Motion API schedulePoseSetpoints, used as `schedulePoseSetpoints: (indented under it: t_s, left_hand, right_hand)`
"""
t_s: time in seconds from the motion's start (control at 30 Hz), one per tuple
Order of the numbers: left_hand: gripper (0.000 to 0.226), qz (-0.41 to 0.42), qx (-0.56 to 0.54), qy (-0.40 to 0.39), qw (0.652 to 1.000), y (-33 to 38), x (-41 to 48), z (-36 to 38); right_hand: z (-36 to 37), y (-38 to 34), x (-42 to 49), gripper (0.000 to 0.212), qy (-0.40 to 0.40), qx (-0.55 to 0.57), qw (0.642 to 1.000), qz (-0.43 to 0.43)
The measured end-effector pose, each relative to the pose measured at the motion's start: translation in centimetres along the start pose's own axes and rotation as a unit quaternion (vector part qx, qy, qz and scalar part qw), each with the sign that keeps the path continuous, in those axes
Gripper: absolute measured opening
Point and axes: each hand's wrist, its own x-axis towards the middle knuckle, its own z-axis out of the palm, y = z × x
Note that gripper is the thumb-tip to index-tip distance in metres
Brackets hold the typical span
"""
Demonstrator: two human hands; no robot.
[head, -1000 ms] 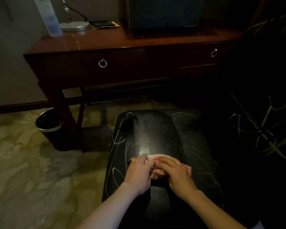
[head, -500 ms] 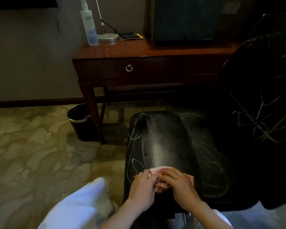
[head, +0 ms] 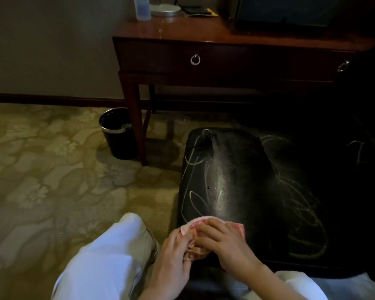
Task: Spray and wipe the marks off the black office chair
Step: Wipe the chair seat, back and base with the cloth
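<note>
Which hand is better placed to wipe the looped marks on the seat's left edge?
Left. The left hand grips the cloth close to those marks; the right hand holds it nearer the middle of the seat.

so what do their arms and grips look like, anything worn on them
No gloves: the left hand grip and right hand grip are bare, and so are the left forearm and right forearm where they show. No ring or watch shows in this dim light.

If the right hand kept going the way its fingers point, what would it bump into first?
Probably the left hand, which sits right against it. The right hand points leftward over the pink cloth that both hands grip on the chair seat. Depth is hard to judge.
</note>
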Motion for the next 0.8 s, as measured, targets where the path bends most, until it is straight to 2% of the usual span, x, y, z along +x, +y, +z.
schedulePoseSetpoints:
  t_s: [0.13,0.33,0.8]
  left_hand:
    - [0.061,0.004,-0.015,0.007,1.0,-1.2,3.7,-0.6]
    - [0.057,0.028,-0.055,-0.025,0.998,-2.9,12.1,-2.3]
    - [0.057,0.063,0.009,-0.008,0.998,-2.7,36.6,-3.6]
  right_hand:
    - [0.0,1.8,2.8,0.052,-0.008,0.016,1.0,0.026]
    - [-0.2,6.6,8.2,0.046,-0.05,0.006,0.996,0.071]
    - [-0.6,24.6,22.1,0.061,0.051,-0.006,0.989,0.135]
